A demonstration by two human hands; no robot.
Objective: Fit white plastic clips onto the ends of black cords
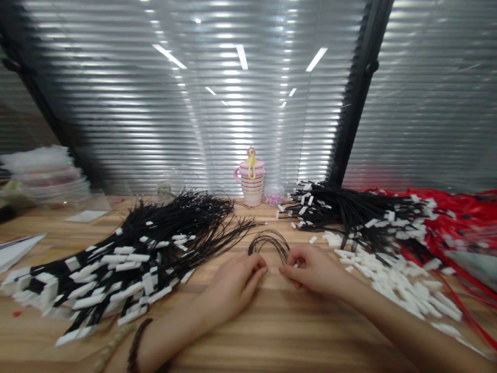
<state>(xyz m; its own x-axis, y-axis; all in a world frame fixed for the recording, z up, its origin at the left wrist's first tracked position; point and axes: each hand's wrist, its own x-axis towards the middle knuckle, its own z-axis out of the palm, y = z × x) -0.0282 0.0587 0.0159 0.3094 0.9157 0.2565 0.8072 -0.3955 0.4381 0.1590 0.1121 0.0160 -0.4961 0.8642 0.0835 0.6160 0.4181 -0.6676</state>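
A small bundle of thin black cords [269, 235] arches between my two hands over the wooden table. One end of the bundle is gripped by my left hand [243, 273], its fingers closed. My right hand [306, 267] pinches the other end, where a bit of something pale shows between the fingertips; its kind is hidden. Left of my hands lies a big pile of black cords [186, 212] with white tabs [128, 258] on them. Nearest my right forearm is a heap of loose white pieces [399, 280].
At the back stand a striped pink mug [252, 186] with a lid and a small clear tub of beads [274, 196]. Another black cord bundle [345, 207] and red ribbons [462, 223] lie right. Stacked plastic containers [50, 178] are far left. Window blinds [217, 103] rise behind.
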